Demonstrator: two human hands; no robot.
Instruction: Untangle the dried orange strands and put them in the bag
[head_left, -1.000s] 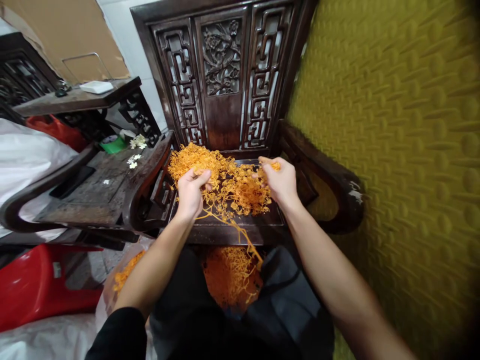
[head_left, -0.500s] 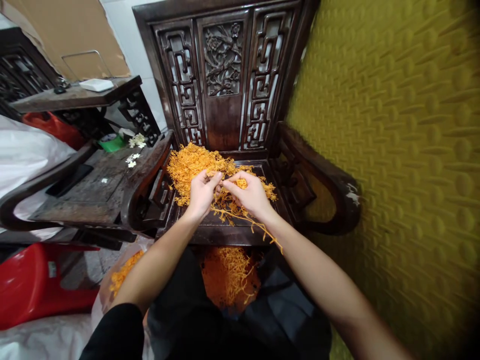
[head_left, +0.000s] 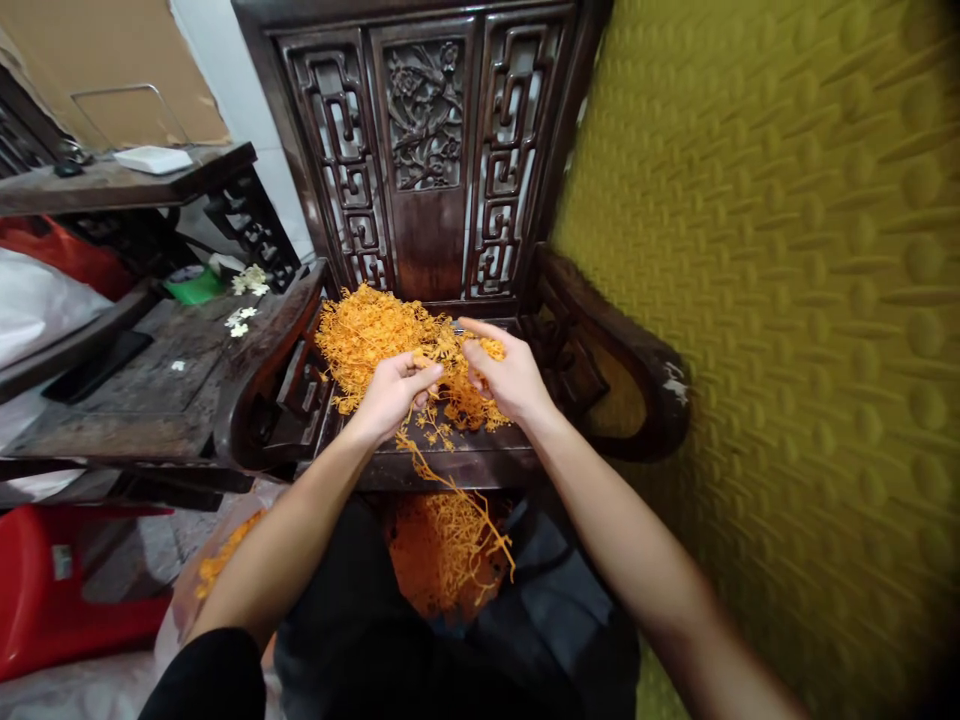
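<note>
My left hand [head_left: 396, 392] is closed, thumb and fingers pinching a thin orange branching stalk [head_left: 450, 484]. This stalk hangs below the hand, past the front edge of the chair seat [head_left: 465, 465]. To its right, my right hand [head_left: 514, 375] is curled, index finger stretched forward and thumb a little apart. An orange cluster [head_left: 493, 348] shows within its fingers; its hold is partly hidden. Behind and between both hands lies a heap of orange frilly sprigs [head_left: 375, 335] on the dark carved wooden chair. A small greyish thing near the right index fingertip is unclear.
Orange stalks [head_left: 457, 550] lie in a reddish container below the seat. An orange-filled clear bag [head_left: 225, 550] and a red stool [head_left: 45, 590] are at the left. Another wooden chair holds green tape [head_left: 193, 284] and pale flower-like bits [head_left: 251, 280]. A yellow-green textured wall [head_left: 787, 250] borders the right.
My hands have moved apart, the right one forward with its index finger extended. The long stalk's tail has swung lower, away from my right forearm. The view has shifted slightly right.
</note>
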